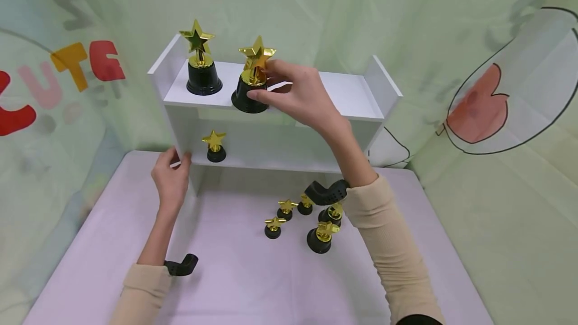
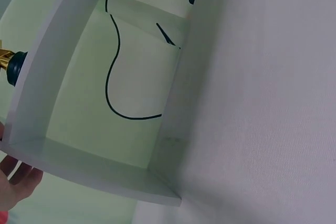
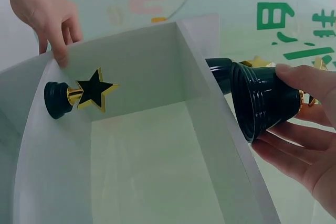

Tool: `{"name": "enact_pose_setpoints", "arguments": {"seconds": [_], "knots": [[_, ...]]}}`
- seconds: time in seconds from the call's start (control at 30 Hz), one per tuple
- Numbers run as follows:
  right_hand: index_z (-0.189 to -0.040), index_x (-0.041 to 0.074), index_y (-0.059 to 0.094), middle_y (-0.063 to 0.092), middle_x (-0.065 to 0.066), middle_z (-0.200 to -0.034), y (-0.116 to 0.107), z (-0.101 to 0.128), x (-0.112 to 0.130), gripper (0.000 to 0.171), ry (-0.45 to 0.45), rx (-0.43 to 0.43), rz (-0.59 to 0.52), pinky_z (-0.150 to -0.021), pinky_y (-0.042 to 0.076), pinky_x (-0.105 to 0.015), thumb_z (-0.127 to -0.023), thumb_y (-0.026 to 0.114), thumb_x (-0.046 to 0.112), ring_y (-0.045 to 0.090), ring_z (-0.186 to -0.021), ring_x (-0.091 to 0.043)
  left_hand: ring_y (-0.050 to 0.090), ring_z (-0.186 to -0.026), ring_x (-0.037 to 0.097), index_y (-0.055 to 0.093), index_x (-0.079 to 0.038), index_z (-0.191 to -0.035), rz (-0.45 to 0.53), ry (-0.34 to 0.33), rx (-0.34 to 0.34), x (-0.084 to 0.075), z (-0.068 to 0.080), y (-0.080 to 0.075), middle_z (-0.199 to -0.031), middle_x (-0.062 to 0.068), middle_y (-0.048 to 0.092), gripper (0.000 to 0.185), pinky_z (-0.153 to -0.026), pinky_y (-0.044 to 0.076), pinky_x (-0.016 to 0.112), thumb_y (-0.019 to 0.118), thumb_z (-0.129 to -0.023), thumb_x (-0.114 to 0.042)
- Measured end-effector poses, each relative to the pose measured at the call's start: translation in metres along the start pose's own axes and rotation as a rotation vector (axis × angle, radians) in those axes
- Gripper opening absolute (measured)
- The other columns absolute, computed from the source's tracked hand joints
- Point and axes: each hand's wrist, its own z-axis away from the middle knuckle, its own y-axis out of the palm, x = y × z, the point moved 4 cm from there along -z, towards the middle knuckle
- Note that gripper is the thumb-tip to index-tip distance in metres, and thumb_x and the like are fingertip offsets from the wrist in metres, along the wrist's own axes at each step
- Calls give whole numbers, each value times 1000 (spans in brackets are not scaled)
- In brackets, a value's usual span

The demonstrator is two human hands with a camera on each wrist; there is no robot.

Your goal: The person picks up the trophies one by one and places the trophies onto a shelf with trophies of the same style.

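With my right hand (image 1: 300,93) I pinch a star trophy (image 1: 245,93), apparently mid-placement on the shelf unit (image 1: 275,148) my left hand (image 1: 171,178) grips; the next move likely calls for levelling its base.

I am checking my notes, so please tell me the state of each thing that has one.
Shelf: standing on the table, left side in the left grip
Held trophy: in the right grip, underside visible from right wrist
Upper trophy: upright, not held
Lower trophy: upright, not held
Five table trophies: upright, not held
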Motion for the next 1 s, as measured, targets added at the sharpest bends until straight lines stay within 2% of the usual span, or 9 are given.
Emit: {"name": "enact_pose_setpoints", "arguments": {"seconds": [0.33, 0.63, 0.9, 1.0], "knots": [[-119, 11, 73, 77, -5, -118, 5, -19, 2, 36, 95, 27, 113, -89, 58, -29, -89, 81, 29, 74, -101, -18, 60, -94, 11, 71, 2, -122, -3, 5, -13, 3, -2, 0, -105, 18, 66, 27, -80, 48, 5, 64, -98, -7], [-114, 5, 73, 76, -10, -116, 15, -25, 0, 33, 101, 23, 95, -86, 59, -27, -89, 81, 25, 75, -97, -21, 55, -89, -2, 72, 3, -120, 3, 4, -23, 3, -3, -1, -104, 19, 66, 26, -76, 47, 3, 64, -97, -6], [-116, 5, 72, 76, -9, -115, 20, -26, -4, 34, 102, 15, 96, -86, 59, -26, -90, 81, 25, 74, -98, -20, 57, -89, 0, 71, 4, -119, 22, 3, -21, 3, -3, 0, -105, 21, 65, 25, -77, 48, 4, 65, -96, -5], [-127, 5, 68, 75, -10, -119, 21, -25, -5, 44, 105, 13, 107, -88, 59, -26, -90, 81, 25, 74, -100, -21, 56, -89, -1, 71, 3, -119, 21, 1, -21, 3, -3, 0, -105, 20, 66, 25, -77, 48, 4, 65, -96, -5]]}}
